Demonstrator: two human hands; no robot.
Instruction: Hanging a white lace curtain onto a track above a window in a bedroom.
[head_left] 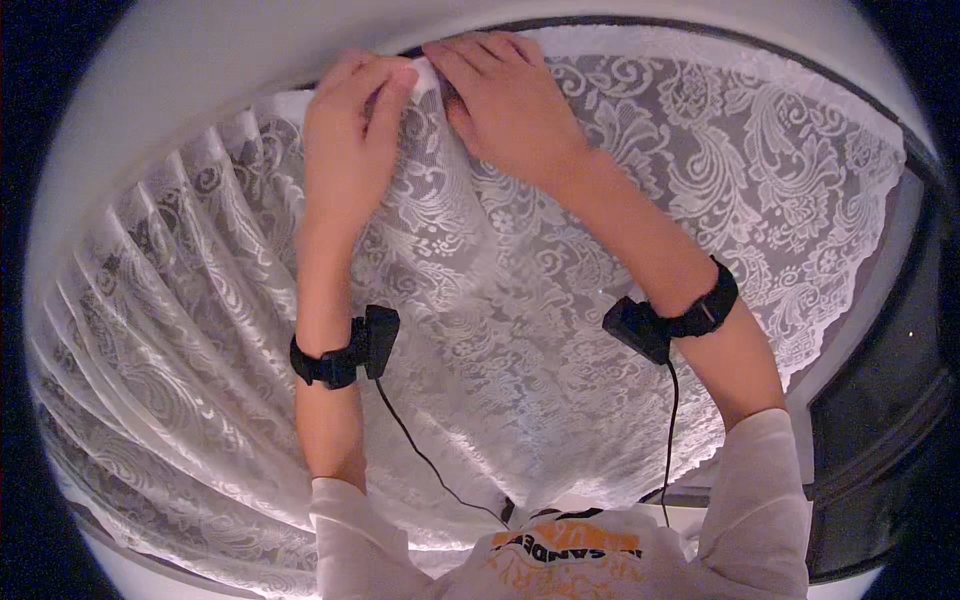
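Note:
A white lace curtain (470, 320) with scroll and flower patterns hangs in front of me. Its pale top band (640, 45) runs along a thin dark strip that looks like a rod. At this upper edge my left hand (355, 125) pinches the curtain's band between thumb and fingers. Close on its right, my right hand (505, 100) has its fingers bent over the same edge, gripping the cloth; its fingertips are partly hidden. Between the two hands the lace bunches into a small fold.
Left of my hands the curtain falls in gathered pleats (150, 270); on the right it spreads flatter. Beyond its right scalloped edge is a dark window pane (880, 400) with a pale frame. Black wrist straps with small boxes (640, 328) trail thin cables.

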